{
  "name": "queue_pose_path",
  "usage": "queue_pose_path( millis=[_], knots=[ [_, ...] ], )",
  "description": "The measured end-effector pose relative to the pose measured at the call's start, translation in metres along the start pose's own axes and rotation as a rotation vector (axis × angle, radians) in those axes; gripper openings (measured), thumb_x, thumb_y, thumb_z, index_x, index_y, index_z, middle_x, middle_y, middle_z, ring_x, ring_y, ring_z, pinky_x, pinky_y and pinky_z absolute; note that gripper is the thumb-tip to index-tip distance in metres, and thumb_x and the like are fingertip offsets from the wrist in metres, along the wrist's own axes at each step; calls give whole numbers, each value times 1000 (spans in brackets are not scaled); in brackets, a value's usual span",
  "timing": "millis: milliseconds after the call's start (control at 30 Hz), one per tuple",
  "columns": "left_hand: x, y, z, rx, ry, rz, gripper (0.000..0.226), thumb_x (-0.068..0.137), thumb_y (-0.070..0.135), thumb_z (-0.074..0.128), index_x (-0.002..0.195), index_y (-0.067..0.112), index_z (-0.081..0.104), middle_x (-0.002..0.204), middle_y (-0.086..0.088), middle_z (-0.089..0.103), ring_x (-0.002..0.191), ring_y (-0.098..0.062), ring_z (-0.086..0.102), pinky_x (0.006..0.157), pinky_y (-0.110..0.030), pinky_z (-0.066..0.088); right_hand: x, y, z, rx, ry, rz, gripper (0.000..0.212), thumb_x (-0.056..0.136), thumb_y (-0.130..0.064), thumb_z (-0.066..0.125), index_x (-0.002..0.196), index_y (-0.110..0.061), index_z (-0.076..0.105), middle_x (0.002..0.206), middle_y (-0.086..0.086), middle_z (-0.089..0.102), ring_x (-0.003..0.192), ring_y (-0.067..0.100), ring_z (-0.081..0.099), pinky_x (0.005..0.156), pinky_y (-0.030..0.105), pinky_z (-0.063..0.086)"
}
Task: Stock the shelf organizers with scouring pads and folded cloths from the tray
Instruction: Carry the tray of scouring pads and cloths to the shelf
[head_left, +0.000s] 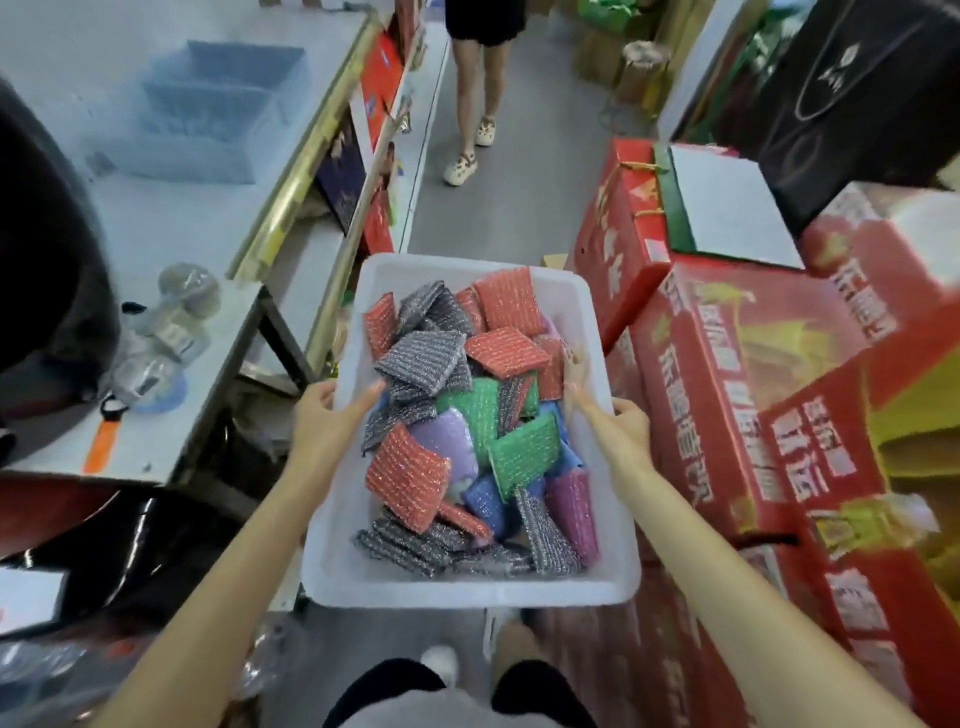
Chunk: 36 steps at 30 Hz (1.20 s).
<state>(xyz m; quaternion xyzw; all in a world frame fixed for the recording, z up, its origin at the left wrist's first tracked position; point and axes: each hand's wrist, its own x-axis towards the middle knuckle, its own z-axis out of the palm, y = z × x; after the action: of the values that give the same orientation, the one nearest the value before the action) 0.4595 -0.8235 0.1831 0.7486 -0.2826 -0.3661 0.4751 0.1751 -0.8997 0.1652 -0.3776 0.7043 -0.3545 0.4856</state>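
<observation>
white tray (467, 587) of coloured scouring pads (511, 353), left hand (322, 421) and right hand (626, 423) on its side rims; fingers (324, 389) curled round them, thumbs inside

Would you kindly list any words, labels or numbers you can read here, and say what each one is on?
On the red boxes: large white Chinese characters, too blurred to quote.
On the black box: a white emblem only, no legible words.
On the packets lying on the table: a small label, too small to read.
On the tray and the scouring pads: no text.
</observation>
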Motion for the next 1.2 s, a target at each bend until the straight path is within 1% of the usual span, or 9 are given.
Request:
queue_pose_path(
  millis=[200, 267, 333, 467, 633, 867, 967, 1067, 1200],
  knots=[
    [88, 25, 49, -23, 141, -52, 73, 80, 40, 73, 117, -19, 48, 122, -40, 45, 114, -49, 45, 98, -50, 36, 122, -52, 51, -2, -124, 2, 39, 73, -50, 74, 77, -15, 57, 72, -6, 55, 68, 8, 51, 53, 21, 37],
    [117, 31, 60, -26, 181, -104, 40, 83, 38, 71, 95, 2, 58, 96, -19, 56, 97, -31, 51, 80, -34, 41, 152, -72, 65, -13, -161, -8, 38, 77, -47, 72, 80, -13, 54, 70, -6, 50, 63, 6, 47, 47, 17, 33],
    [136, 47, 69, -9, 221, -106, 25, 84, 37, 70, 88, 20, 51, 85, 7, 45, 91, -15, 43, 71, -26, 35, 180, -92, 77, -26, -198, -26, 36, 79, -44, 72, 80, -12, 56, 70, -6, 49, 63, 7, 47, 48, 16, 33],
    [183, 71, 82, -44, 297, -111, 65, 83, 38, 70, 133, 4, 47, 123, -5, 50, 111, -16, 46, 88, -24, 32, 231, -134, 108, -57, -244, -51, 38, 79, -44, 71, 65, -18, 48, 66, -4, 48, 62, 8, 45, 53, 22, 35],
    [266, 85, 98, -46, 317, -132, 61, 80, 45, 71, 125, 8, 52, 118, -4, 56, 107, -19, 54, 90, -31, 43, 301, -175, 154, -68, -268, -43, 43, 78, -47, 72, 81, -5, 62, 77, 0, 58, 69, 11, 49, 63, 25, 40],
    [376, 130, 118, -103, 283, -141, 58, 83, 42, 68, 125, 6, 50, 103, 4, 53, 97, -15, 49, 82, -27, 36, 387, -248, 215, -92, -263, -46, 41, 78, -46, 72, 94, -14, 52, 78, -12, 50, 70, 4, 44, 79, 28, 37],
    [421, 149, 119, -102, 298, -144, 65, 78, 51, 70, 126, 10, 51, 117, 0, 55, 106, -17, 52, 88, -31, 40, 414, -284, 236, -105, -270, -82, 34, 80, -45, 71, 84, -16, 53, 73, -11, 48, 65, 1, 42, 74, 25, 38],
    [450, 163, 123, -113, 288, -140, 77, 70, 60, 72, 128, 13, 50, 122, 0, 56, 109, -18, 55, 95, -34, 44, 438, -309, 253, -141, -278, -142, 40, 81, -43, 70, 66, -23, 39, 62, -9, 37, 57, 7, 37, 53, 21, 31],
    [489, 180, 134, -109, 314, -157, 75, 75, 53, 72, 132, 13, 45, 125, 1, 52, 112, -16, 51, 99, -35, 41, 480, -334, 278, -179, -287, -170, 41, 78, -47, 72, 68, -21, 42, 61, -9, 34, 55, 8, 34, 49, 23, 26]
  ],
)
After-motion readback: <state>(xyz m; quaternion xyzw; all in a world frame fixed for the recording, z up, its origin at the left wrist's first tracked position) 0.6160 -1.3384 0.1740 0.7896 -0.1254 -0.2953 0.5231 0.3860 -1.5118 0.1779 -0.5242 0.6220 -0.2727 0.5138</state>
